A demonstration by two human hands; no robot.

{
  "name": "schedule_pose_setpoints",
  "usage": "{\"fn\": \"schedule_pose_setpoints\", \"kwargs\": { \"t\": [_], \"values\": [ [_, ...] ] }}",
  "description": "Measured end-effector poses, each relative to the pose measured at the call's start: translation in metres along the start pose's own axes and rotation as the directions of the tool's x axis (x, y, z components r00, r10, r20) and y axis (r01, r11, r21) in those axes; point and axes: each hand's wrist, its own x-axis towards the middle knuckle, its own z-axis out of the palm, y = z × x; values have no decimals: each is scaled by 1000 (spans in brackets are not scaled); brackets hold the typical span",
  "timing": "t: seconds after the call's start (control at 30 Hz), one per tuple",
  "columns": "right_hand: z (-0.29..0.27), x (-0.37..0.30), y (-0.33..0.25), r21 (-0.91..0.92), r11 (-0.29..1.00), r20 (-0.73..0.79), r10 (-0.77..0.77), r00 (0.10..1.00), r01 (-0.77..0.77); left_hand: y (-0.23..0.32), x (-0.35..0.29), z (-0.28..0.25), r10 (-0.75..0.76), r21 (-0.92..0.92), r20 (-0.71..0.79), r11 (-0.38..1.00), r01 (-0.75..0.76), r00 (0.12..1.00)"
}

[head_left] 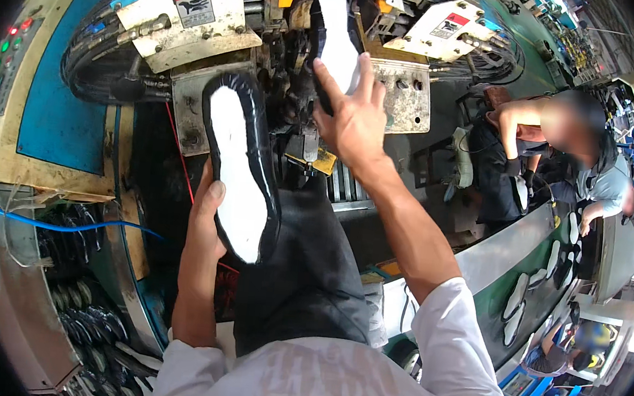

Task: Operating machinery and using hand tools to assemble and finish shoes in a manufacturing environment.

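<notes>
My left hand [209, 211] is closed around the side of a black shoe upper [271, 209], its thumb lying on the edge of the white sole board [237, 176] that faces up. The shoe is held upright in front of the machine, heel end towards me. A second black shoe upper [319, 28] with a white sole board [336, 37] sits in the middle of the machine [189, 17]. My right hand [355, 122] reaches onto that one, fingers stretched and spread over its near end. The thumb side lies close to the machine's dark central parts.
A control panel [4, 65] with lit buttons stands at the left above racks of dark shoes [88, 314]. A blue hose [58, 227] crosses there. On the right, a conveyor [495, 319] carries several white-soled shoes; co-workers [519, 133] sit beside it.
</notes>
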Motion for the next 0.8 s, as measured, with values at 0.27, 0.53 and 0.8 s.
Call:
{"fn": "schedule_pose_setpoints", "kwargs": {
  "t": [0.27, 0.53, 0.8],
  "values": [
    [20, -1, 10, 43, 963, -235, -250, 939, 267, -17, -30, 14, 70, 35, 68, 997, -72, 995],
    [35, 63, 15, -91, 958, -286, -287, 914, 272, -21, -18, 34, 95, 251, 33, 963, -101, 995],
    [117, 155, 65, -35, 969, -352, -241, 904, 245, -39, 10, 49, 236, 704, -14, 692, -158, 972]
  ]
}}
